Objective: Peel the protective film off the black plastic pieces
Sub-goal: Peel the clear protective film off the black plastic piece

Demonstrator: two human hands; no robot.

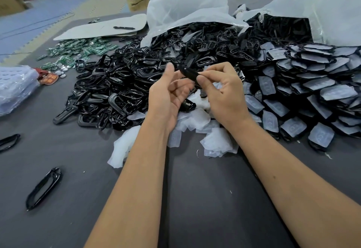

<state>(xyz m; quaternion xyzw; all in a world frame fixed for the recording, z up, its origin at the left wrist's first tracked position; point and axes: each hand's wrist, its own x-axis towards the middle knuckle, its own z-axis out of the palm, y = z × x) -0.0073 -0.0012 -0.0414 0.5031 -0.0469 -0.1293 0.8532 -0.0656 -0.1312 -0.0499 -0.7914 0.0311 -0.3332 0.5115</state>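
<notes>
- Head cam is looking down at a grey table (pixel 195 199) with both bare forearms reaching in from the bottom.
- Both hands are raised above the mess, sharing one small black plastic piece (pixel 190 73) held between them.
- Left hand (pixel 168 95) is palm-up-ish, fingers loosely curled, with the thumb sticking up; its fingertips sit under and against the left end of the piece.
- Right hand (pixel 222 89) has thumb and forefinger pinched tight at the right end of the piece, other fingers curled below. Can't tell if it's nipping the film edge or the plastic itself, too small and a bit blurry.
- Right under the hands there's a scatter of peeled film scraps (pixel 197 122), whitish and see-through, lying on the table.
- Off to the right, a big heap of film-covered pieces (pixel 312 91), overlapping like shingles, each with a cloudy sheet on top.
- Left of centre and behind the hands, a huge pile of glossy black frames (pixel 117 83), spilling out of a clear plastic bag (pixel 185 7).
- A couple of stray frames lie on their own, one at lower left (pixel 44 188).
- Further back left: a spread of green circuit boards (pixel 78 49), and a flat grey board with a pen (pixel 124 27) on it.
- Stack of clear plastic trays (pixel 15 87) at the left edge.
</notes>
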